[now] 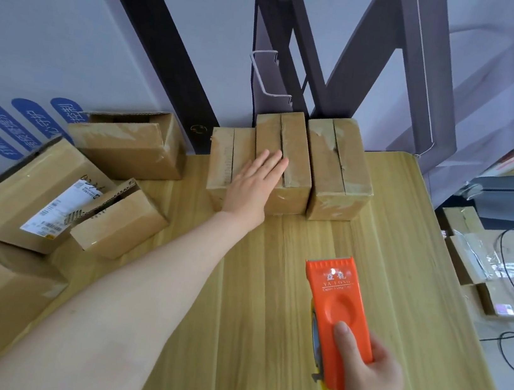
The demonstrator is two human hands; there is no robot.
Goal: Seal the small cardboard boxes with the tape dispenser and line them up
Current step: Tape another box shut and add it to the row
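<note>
Gripping orange plastic tape dispenser in right hand; resting flat, straight-fingered left hand on middle taped brown cardboard box.

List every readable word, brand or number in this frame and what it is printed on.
"YA LONG", below two Chinese characters: orange plastic tape dispenser.
"Cutter", then blurred words: same dispenser, line beneath.
Print and barcodes, too small to read: white shipping label on large brown cardboard box.
White Chinese characters, turned and too blurred to read: blue rounded signs, far left.
</note>
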